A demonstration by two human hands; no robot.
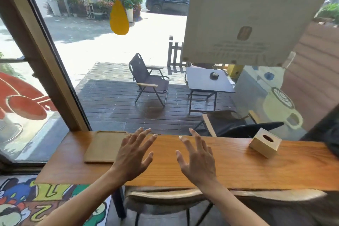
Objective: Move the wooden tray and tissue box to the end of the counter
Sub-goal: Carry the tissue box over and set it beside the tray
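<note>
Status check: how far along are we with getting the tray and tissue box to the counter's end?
The wooden tray lies flat near the counter's left end, so that half may be done. Nothing is in hand: the left hand and right hand hover open over the bare middle. Left to do: the tissue box sits far to the right, apart from the tray.

Bare counter point(229, 167) lies open between wooden tray point(104, 146) and tissue box point(265, 145).
</note>
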